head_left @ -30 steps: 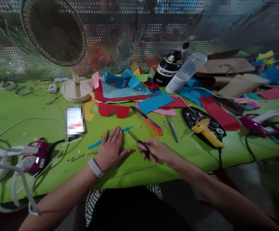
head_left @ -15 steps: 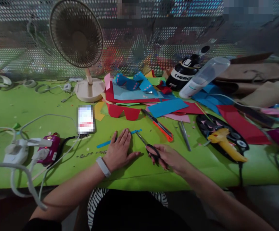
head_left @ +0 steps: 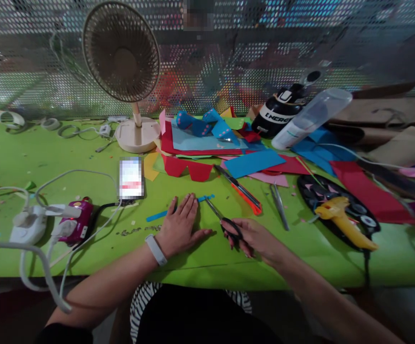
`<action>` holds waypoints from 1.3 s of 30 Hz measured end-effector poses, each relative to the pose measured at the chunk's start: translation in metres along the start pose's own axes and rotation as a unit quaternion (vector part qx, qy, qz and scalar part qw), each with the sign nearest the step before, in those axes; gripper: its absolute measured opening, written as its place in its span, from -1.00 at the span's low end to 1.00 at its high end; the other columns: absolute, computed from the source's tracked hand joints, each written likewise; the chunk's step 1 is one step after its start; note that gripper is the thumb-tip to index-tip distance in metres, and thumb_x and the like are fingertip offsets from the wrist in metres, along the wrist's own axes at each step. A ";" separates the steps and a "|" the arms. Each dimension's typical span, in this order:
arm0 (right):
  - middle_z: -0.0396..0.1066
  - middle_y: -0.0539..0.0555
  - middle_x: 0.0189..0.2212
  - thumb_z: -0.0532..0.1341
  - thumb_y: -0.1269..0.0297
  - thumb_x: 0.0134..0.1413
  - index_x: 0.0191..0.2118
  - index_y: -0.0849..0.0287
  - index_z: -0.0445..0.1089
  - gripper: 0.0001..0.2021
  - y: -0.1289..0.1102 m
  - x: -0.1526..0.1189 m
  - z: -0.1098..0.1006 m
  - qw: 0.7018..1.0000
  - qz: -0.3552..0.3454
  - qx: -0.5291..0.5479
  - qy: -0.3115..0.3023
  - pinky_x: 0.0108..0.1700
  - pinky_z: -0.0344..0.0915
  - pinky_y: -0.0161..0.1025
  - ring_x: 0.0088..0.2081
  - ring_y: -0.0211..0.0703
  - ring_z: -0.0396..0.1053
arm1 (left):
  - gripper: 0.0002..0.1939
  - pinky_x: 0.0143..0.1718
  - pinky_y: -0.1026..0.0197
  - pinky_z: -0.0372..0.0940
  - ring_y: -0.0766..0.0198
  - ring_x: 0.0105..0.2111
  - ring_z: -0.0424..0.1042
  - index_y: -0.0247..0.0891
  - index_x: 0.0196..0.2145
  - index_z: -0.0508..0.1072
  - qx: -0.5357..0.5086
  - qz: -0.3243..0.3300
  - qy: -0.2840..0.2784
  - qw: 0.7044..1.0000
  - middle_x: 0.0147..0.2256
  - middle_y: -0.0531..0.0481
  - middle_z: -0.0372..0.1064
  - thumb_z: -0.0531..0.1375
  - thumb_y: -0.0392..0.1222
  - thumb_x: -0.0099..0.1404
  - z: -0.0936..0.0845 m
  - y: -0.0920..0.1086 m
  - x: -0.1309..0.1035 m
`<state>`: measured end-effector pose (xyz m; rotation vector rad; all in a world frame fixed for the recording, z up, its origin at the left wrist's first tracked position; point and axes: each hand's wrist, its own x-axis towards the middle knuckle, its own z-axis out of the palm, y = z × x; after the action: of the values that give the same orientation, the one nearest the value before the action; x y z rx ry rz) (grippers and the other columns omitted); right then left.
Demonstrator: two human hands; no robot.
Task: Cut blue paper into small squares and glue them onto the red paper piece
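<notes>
The blue paper strip (head_left: pixel 178 207) lies on the green table (head_left: pixel 85 191) under the spread, flat fingers of the left hand (head_left: pixel 178 229), pinned there. Just right, the right hand (head_left: pixel 250 238) grips black-handled scissors (head_left: pixel 223 220), blades apparently closed, tips at the strip's end.

Matt paper strip (head_left: pixel 178 208); metal, black-plastic scissors (head_left: pixel 223 220).

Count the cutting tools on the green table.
2. Scissors held in the right hand, beside the left hand; an orange utility knife just behind. Others may hide under the paper pile.
</notes>
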<state>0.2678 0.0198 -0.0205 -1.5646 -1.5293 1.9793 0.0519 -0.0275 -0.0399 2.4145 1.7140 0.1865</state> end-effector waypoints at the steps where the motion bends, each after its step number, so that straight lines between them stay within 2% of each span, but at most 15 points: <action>1: 0.39 -0.05 -0.65 0.29 -0.31 -0.19 -0.46 0.21 0.32 -0.43 0.001 0.000 0.000 1.000 0.000 0.001 -0.002 -0.74 -0.08 -0.40 -0.81 -0.48 0.05 | -0.10 0.38 -0.14 -0.31 0.05 0.40 -0.23 -0.46 0.36 -0.04 0.001 0.000 0.000 1.000 0.39 -0.28 -0.21 -0.30 0.35 0.38 0.000 0.000 0.000; 19: 0.39 -0.04 -0.67 0.31 -0.34 -0.29 -0.47 0.21 0.32 -0.39 -0.003 -0.002 0.002 1.000 0.003 0.003 0.003 -0.74 -0.11 -0.39 -0.81 -0.48 0.04 | -0.09 0.37 -0.14 -0.32 0.04 0.40 -0.23 -0.50 0.36 -0.04 -0.002 -0.001 -0.005 1.000 0.39 -0.30 -0.20 -0.30 0.35 0.38 -0.002 0.001 0.000; 24: 0.39 -0.05 -0.66 0.32 -0.29 -0.24 -0.48 0.20 0.32 -0.44 -0.003 -0.002 0.002 1.000 0.000 0.001 0.000 -0.74 -0.09 -0.40 -0.80 -0.48 0.05 | -0.10 0.37 -0.13 -0.33 0.05 0.40 -0.23 -0.46 0.36 -0.05 -0.005 -0.001 -0.002 1.000 0.39 -0.29 -0.20 -0.30 0.36 0.38 -0.002 0.000 0.000; 34: 0.39 -0.05 -0.66 0.30 -0.35 -0.28 -0.47 0.21 0.32 -0.39 -0.003 -0.003 0.002 1.000 -0.002 0.000 -0.002 -0.75 -0.08 -0.40 -0.81 -0.49 0.05 | -0.09 0.37 -0.13 -0.31 0.04 0.40 -0.23 -0.50 0.36 -0.05 0.007 -0.001 -0.003 1.000 0.39 -0.29 -0.20 -0.30 0.35 0.38 -0.001 0.001 0.000; 39: 0.38 -0.05 -0.67 0.29 -0.35 -0.26 -0.47 0.21 0.31 -0.39 -0.003 -0.002 0.001 1.000 -0.001 -0.005 -0.004 -0.75 -0.07 -0.40 -0.81 -0.48 0.04 | -0.12 0.37 -0.13 -0.30 0.04 0.40 -0.22 -0.44 0.37 -0.06 0.002 0.002 0.002 1.000 0.39 -0.28 -0.19 -0.28 0.34 0.38 -0.002 0.001 0.000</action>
<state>0.2663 0.0189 -0.0170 -1.5596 -1.5452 1.9831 0.0525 -0.0279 -0.0380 2.4219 1.7122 0.1885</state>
